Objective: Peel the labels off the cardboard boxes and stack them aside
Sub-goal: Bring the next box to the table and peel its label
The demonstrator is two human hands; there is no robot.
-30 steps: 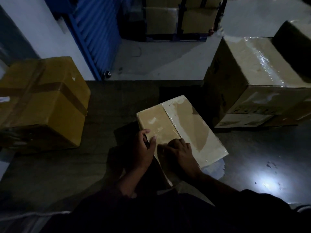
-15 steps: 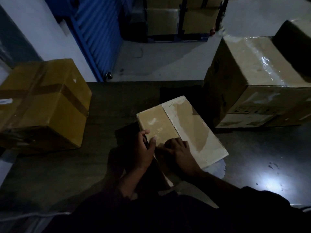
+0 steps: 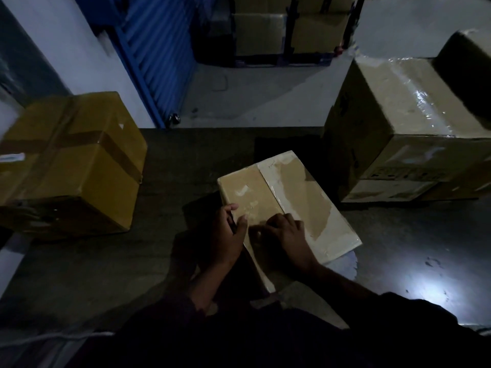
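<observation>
My left hand point(image 3: 230, 232) grips the near edge of the small box point(image 3: 287, 205) on the table point(image 3: 106, 261) to steady it, I judge, while my right hand's point(image 3: 288, 233) curled fingers pick at the label remains.

We see the flat box point(image 3: 289, 197) lying mid-table point(image 3: 106, 261). Left of it sits a taped box point(image 3: 69, 166); right of it, a large box point(image 3: 403, 128). Behind it, beyond the table, stand stacked boxes point(image 3: 281, 30).

No readable text: faint printing on the large right box point(image 3: 393, 176) is too dim to read.
</observation>
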